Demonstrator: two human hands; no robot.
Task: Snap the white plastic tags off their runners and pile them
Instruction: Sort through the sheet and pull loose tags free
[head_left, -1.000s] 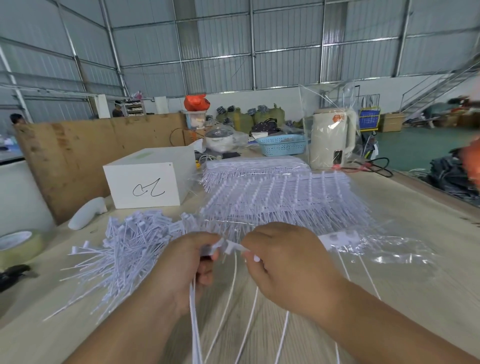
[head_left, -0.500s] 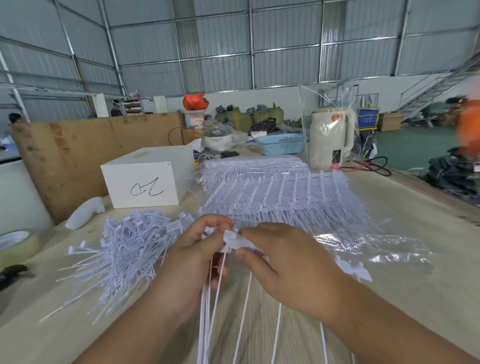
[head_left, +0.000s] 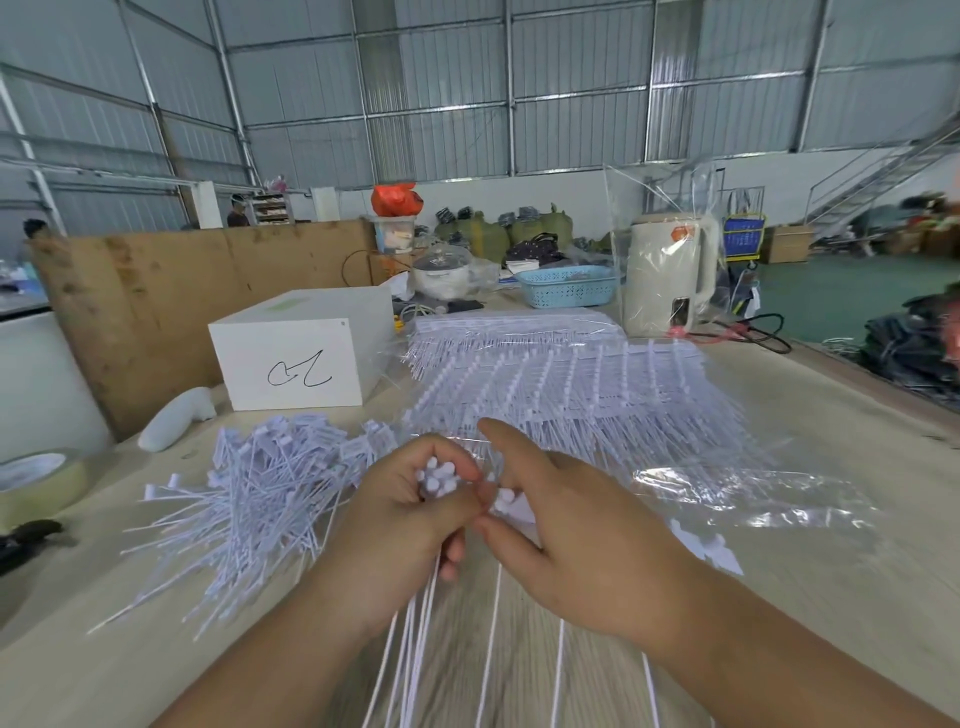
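My left hand (head_left: 410, 525) grips a small bunch of white plastic tags (head_left: 439, 478), their heads showing above my fist and their long tails hanging down toward me. My right hand (head_left: 582, 530) pinches the flat head of another tag (head_left: 511, 506) right beside the bunch, index finger raised. A heap of loose snapped tags (head_left: 260, 499) lies on the table to the left of my hands. Stacked sheets of tags on their runners (head_left: 561, 384) lie just behind my hands, partly under clear plastic.
A white box (head_left: 296, 358) stands behind the heap, with a tape roll (head_left: 36, 480) at the far left. A kettle in a bag (head_left: 667, 270) and a blue basket (head_left: 569, 286) sit at the back. Crumpled clear film (head_left: 753, 499) lies to the right.
My hands have drawn together and nearer me. The left fist now holds the tag heads bunched upright, and the right hand's index finger has lifted while it pinches one tag.
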